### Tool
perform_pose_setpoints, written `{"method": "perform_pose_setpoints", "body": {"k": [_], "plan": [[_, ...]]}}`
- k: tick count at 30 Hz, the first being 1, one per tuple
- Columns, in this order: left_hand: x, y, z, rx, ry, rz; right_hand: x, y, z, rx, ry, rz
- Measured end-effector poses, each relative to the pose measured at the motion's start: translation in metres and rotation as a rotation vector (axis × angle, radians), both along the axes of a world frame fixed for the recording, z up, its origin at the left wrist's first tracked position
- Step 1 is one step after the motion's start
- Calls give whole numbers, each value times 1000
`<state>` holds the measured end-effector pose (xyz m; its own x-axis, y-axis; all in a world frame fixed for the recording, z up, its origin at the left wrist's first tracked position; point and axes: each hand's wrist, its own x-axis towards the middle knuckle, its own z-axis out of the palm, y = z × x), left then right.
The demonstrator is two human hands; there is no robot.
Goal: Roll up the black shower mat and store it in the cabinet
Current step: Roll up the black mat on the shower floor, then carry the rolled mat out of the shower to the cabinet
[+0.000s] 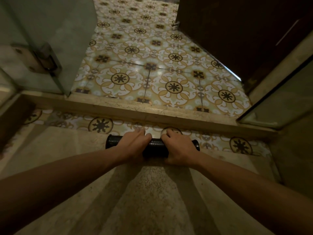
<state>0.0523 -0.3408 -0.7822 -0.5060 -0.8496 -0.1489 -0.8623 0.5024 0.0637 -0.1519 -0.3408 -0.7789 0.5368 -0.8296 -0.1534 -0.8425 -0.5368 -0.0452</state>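
The black shower mat (pixel 155 146) lies rolled into a tight tube on the shower floor, just short of the raised stone threshold (pixel 135 110). My left hand (pixel 133 143) presses on the roll's left half, fingers spread over its top. My right hand (pixel 177 146) grips the right half, fingers curled over the far side. Both ends of the roll stick out past my hands. No cabinet is in view.
An open glass shower door (pixel 50 39) with a metal hinge stands at the left. A glass panel (pixel 279 106) stands at the right. Patterned tile floor (pixel 152 56) stretches beyond the threshold. A dark wooden door (pixel 237 31) stands at the back right.
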Motion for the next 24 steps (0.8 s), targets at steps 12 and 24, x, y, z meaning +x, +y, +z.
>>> {"method": "perform_pose_setpoints", "body": {"k": [12, 24], "plan": [[-7, 32, 40, 105, -59, 7, 1, 35, 30, 126, 53, -54], [31, 75, 294, 173, -85, -52, 39, 91, 286, 241, 27, -139]]}}
